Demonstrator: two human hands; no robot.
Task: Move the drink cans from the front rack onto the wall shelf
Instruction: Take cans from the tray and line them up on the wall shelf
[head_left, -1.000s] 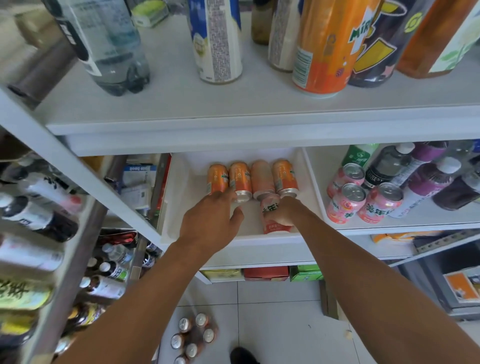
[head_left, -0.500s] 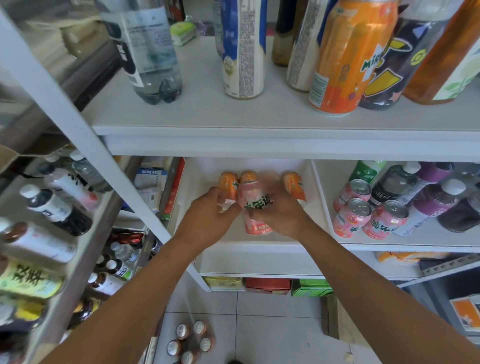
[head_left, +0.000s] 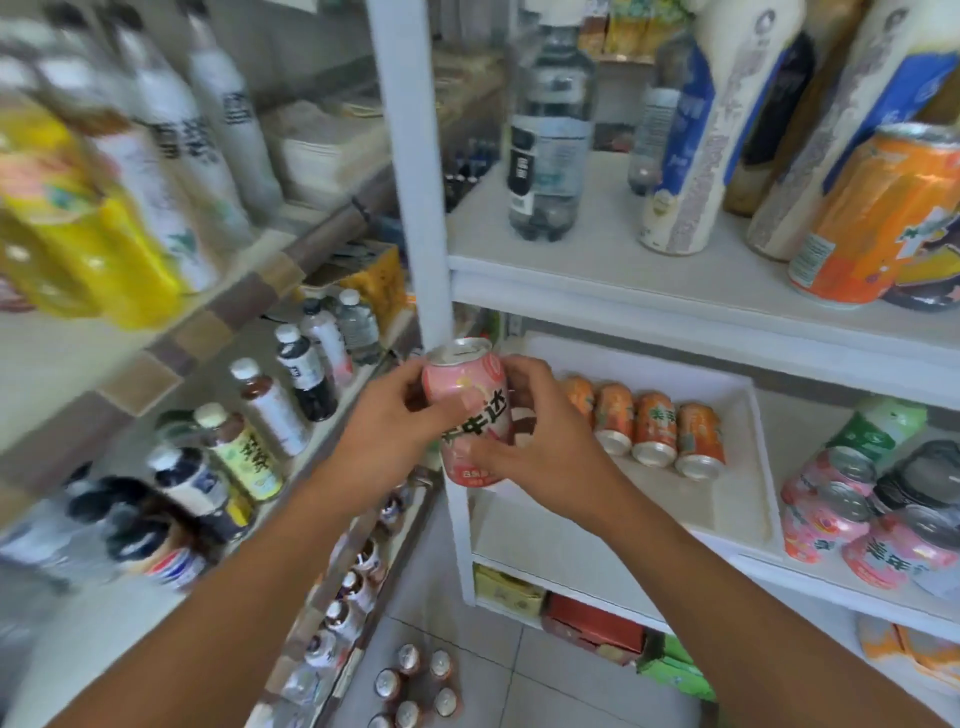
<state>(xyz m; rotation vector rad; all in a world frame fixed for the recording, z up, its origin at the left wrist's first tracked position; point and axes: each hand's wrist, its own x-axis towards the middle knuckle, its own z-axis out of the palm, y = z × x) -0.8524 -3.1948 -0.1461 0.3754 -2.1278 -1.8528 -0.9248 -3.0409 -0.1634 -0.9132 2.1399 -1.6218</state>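
A pink drink can (head_left: 466, 410) is upright in front of the white rack's post, held between both hands. My left hand (head_left: 387, 421) grips its left side near the top, and my right hand (head_left: 540, 441) wraps its right side and lower part. Several orange cans (head_left: 654, 434) lie on their sides in the white tray (head_left: 748, 499) on the front rack's middle shelf. More pink cans (head_left: 852, 519) lie on the same shelf to the right. The wall shelf (head_left: 78, 364) runs along the left, blurred.
Bottles (head_left: 291, 395) line the left shelves, with yellow packs (head_left: 83, 244) higher up. Tall bottles and a large orange can (head_left: 878, 213) stand on the rack's upper shelf. A cluster of cans (head_left: 415, 686) stands on the tiled floor below. The white post (head_left: 410, 171) rises just behind my hands.
Both hands have lifted the pink can out of the tray and drawn it back and left, clear of the shelf. The view has swung left towards the wall shelf.
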